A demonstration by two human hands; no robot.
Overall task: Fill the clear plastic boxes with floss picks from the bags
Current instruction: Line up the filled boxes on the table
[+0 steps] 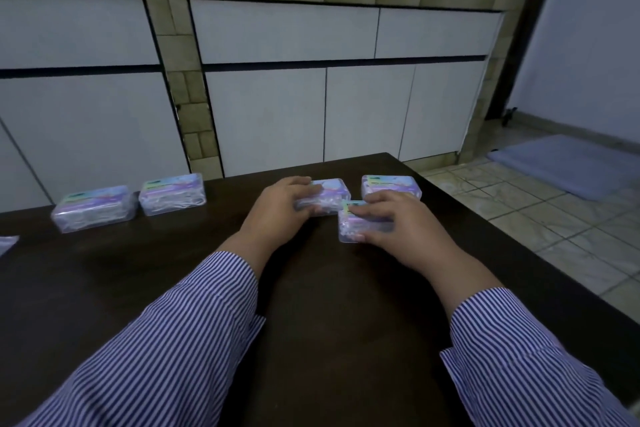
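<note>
Both hands are busy at the far middle of the dark tabletop. The left hand has its grip curled over one clear box, thumb at the near edge and fingers over the top. The right hand clamps a second box, which sits nearer and seems to touch the first at a corner. A third box lies just beyond the right hand, and two more, one beside another, sit well apart to the left. All look labelled and packed with picks; no bag is in sight that I can be sure of.

My guess is they're lining up finished boxes. Best to slide each one flat, holding the short sides, so no lid pops. Whether the lids are snapped shut, I can't tell from here.
</note>
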